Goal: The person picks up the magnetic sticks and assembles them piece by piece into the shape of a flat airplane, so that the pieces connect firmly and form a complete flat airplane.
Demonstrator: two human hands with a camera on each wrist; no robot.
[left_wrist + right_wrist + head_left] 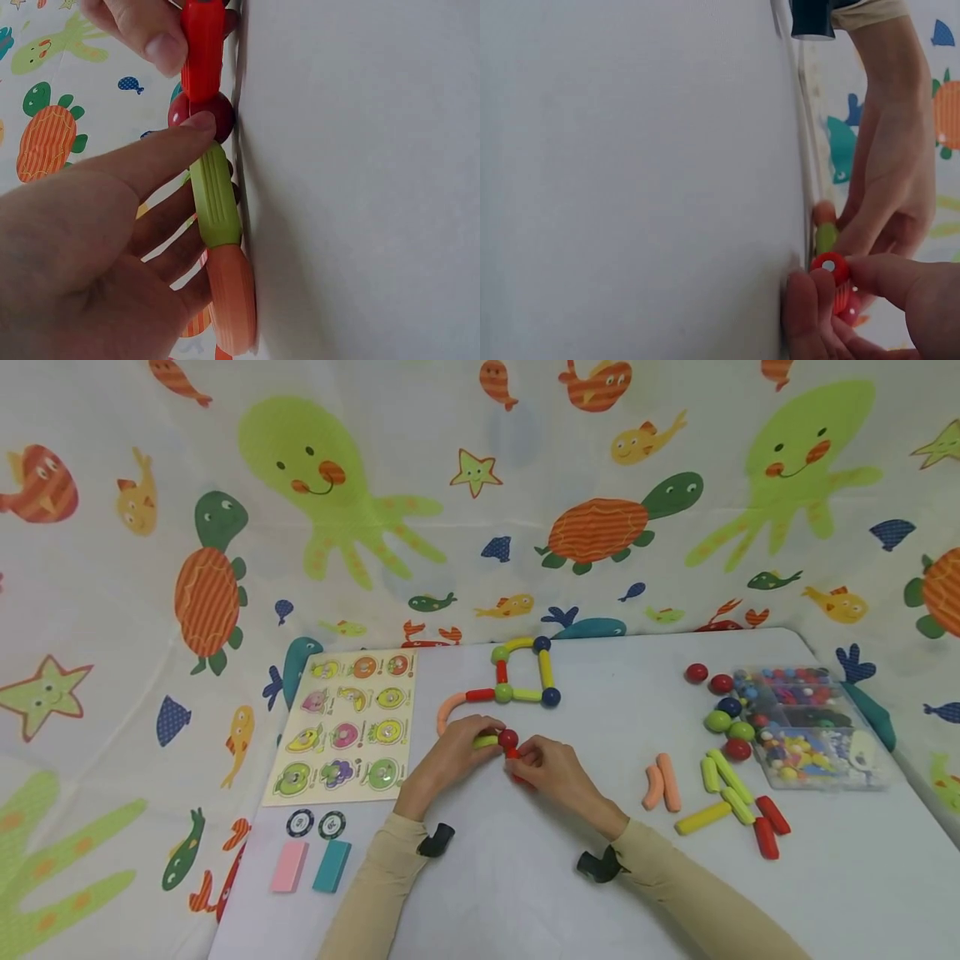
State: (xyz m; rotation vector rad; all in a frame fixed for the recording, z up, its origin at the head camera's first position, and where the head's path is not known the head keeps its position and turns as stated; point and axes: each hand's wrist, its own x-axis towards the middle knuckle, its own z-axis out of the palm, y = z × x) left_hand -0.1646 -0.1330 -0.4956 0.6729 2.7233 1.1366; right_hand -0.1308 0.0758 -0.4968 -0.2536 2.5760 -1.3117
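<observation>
My left hand (457, 750) holds a dark red ball (180, 112), its thumb on the ball and its other fingers behind a light green stick (215, 199). That stick joins the ball to a peach piece (232, 300). From the right, my right hand (553, 770) pinches a red stick (203, 52) between thumb and fingers, and its far end meets the ball. Just beyond the hands lies a four-sided figure of sticks and balls, with a yellow stick (546, 669) on its right side. A red stick (480, 695) and a curved peach stick (447, 710) lead from it toward my left hand.
A fruit puzzle board (352, 727) lies left, with two round chips, a pink block (289, 867) and a teal block (332, 867) in front. At right are loose balls, several loose sticks including a yellow one (702, 818), and a clear compartment box (825, 768) of beads.
</observation>
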